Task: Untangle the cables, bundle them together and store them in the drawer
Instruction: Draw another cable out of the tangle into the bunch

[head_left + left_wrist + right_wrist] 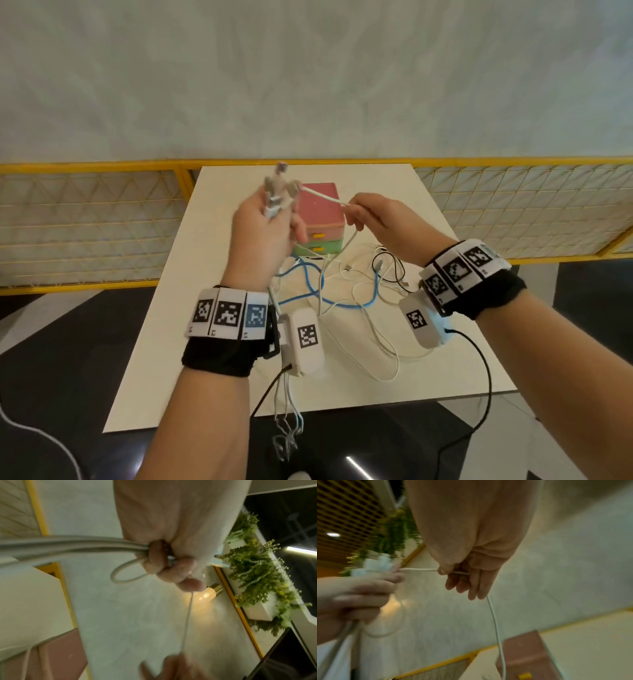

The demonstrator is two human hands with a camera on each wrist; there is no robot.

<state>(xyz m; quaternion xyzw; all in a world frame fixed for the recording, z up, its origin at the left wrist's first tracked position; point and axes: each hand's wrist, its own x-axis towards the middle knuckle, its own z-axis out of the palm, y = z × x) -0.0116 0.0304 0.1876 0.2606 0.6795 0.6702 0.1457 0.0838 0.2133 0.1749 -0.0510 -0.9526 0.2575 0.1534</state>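
My left hand [270, 219] is raised above the table and grips a bunch of white cable ends [278, 192], their plugs sticking up past the fingers. One white cable [323, 197] runs taut from that bunch to my right hand [356, 214], which pinches it between thumb and fingers; in the right wrist view the white cable [494, 622] hangs down from the fingers [471, 584]. In the left wrist view the fist [164, 563] holds cables [68, 546] and a small loop. Blue, white and black cables [342, 287] lie tangled on the table. The pink and green drawer box [320, 222] is closed.
The white table [222, 342] has dark floor around it and a yellow mesh railing [85, 222] behind. Cable ends hang off the table's near edge [287, 431]. A planter with greenery [257, 581] and a lamp appear in the left wrist view.
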